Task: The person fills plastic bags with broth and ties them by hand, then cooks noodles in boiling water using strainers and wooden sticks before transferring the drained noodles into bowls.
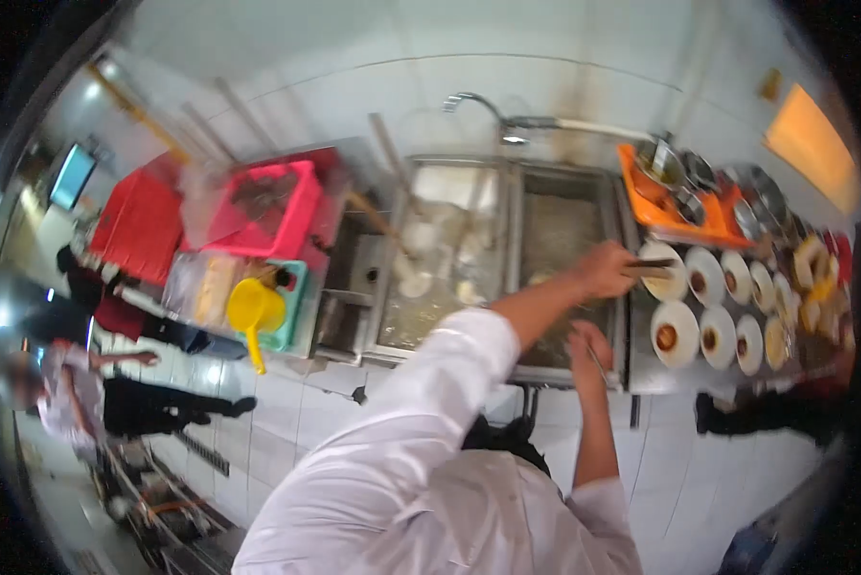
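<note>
My left hand (608, 271) is closed round some thin brown utensils (649, 267), whose tips reach over a white plate (670, 284) at the sink's right edge. My right hand (588, 350) is lower, over the near right part of the right basin (622, 355), closed on a thin metal utensil (598, 362). Cloudy water stands in this basin. On the counter to the right, a white bowl (675, 350) with brown residue is one of several in two rows.
An orange tray (684, 225) holds metal ware behind the bowls. The left basin (440, 316) contains water and dishes. Further left are a pink crate (308, 216), a red crate (138, 216) and a yellow dipper (256, 309). People (66, 383) stand at far left.
</note>
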`<state>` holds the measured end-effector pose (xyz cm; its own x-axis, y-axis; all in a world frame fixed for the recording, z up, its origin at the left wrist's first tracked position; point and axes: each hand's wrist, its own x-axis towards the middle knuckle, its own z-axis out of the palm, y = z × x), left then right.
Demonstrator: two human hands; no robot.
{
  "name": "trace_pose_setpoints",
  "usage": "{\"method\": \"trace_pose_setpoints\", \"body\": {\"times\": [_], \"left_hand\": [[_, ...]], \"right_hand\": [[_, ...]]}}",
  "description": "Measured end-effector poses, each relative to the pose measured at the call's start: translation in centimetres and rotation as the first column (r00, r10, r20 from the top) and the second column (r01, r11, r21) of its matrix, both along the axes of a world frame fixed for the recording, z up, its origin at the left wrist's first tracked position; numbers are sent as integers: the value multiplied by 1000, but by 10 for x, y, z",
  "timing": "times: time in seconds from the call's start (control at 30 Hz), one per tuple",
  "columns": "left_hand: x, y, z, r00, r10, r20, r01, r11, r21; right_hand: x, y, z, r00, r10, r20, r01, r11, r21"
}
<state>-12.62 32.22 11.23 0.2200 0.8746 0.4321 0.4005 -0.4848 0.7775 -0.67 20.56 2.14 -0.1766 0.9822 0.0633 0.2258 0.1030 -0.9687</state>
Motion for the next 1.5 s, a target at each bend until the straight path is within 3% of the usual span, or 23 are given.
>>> {"method": "trace_pose_setpoints", "body": {"times": [0.03, 0.07, 0.1, 0.2, 0.23, 0.27, 0.3, 0.33, 0.37, 0.43, 0.5, 0.53, 0.67, 0.87, 0.93, 1.13, 1.2, 1.23, 1.27, 1.3, 1.37, 1.47, 1.5], "left_hand": [[-2, 13, -6, 1000, -5, 8, 4, 994, 110], [-5, 9, 4, 1000, 5, 10, -7, 990, 138], [-8, -1, 27, 998, -43, 35, 44, 999, -3], [-7, -11, 41, 986, -149, 71, 135, 976, 171], [-9, -13, 47, 982, -188, 7, 184, 970, 158], [-9, -16, 49, 981, -192, 14, 183, 955, 234], [-7, -18, 50, 982, -189, 19, 173, 933, 316], [-7, -20, 51, 970, -238, 54, 211, 929, 305], [-5, -22, 52, 967, -246, 70, 215, 930, 299], [-4, -25, 54, 966, -253, 61, 213, 904, 370], [-4, -36, 63, 980, -186, 72, 146, 913, 382], [-3, -35, 61, 981, -181, 76, 140, 916, 376], [-20, -51, 73, 902, -292, 317, 172, 918, 356], [-32, -62, 74, 901, -280, 333, 80, 860, 505], [-33, -68, 74, 859, -316, 404, 73, 855, 514], [-48, -63, 61, 849, -375, 372, 141, 840, 524], [-57, -64, 68, 884, -326, 335, 125, 856, 502], [-65, -59, 75, 880, -364, 304, 171, 842, 512], [-66, -50, 67, 880, -395, 262, 238, 846, 477], [-70, -46, 72, 869, -406, 284, 223, 832, 507], [-69, -42, 71, 896, -392, 209, 243, 826, 508], [-59, -40, 65, 904, -423, 56, 329, 774, 541], [-52, -46, 66, 899, -434, 49, 343, 771, 537]], "right_hand": [[-3, -18, 45, 998, 23, 55, -18, 995, -95], [-5, -39, 66, 996, 7, 93, -9, 1000, 19], [2, -55, 79, 972, 53, 228, -47, 998, -29], [0, -95, 60, 965, 235, 115, -243, 968, 66], [-15, -96, 59, 883, 325, 338, -406, 890, 205], [-39, -99, 59, 858, 381, 344, -422, 905, 49], [-66, -96, 62, 821, 464, 332, -540, 820, 189], [-86, -100, -43, 886, 455, -96, -462, 883, -82], [-106, -105, -142, 849, 181, -496, -378, 865, -331], [-196, -79, 3, 588, 720, -369, -809, 520, -274], [-276, -74, 13, 631, 761, 151, -745, 540, 393], [-313, -73, 0, 680, 695, 233, -698, 517, 495], [-403, -67, -27, 589, 571, 572, -805, 480, 350], [-466, -80, -94, 666, 549, 506, -653, 756, 40], [-472, -80, -80, 698, 562, 443, -657, 749, 84], [-425, -77, -12, 819, 559, 128, -570, 768, 291], [-353, -85, 23, 829, 558, -23, -554, 827, 100], [-314, -86, 28, 776, 631, 11, -631, 775, -35], [-268, -71, 13, 517, 793, -322, -848, 526, -66], [-224, -67, 23, 572, 758, -313, -810, 583, -70], [-144, -64, 59, 814, 552, -179, -537, 598, -596], [-27, -11, 23, 786, 224, -576, -540, 703, -464], [-24, 9, 61, 760, 90, -644, -511, 696, -506]]}}
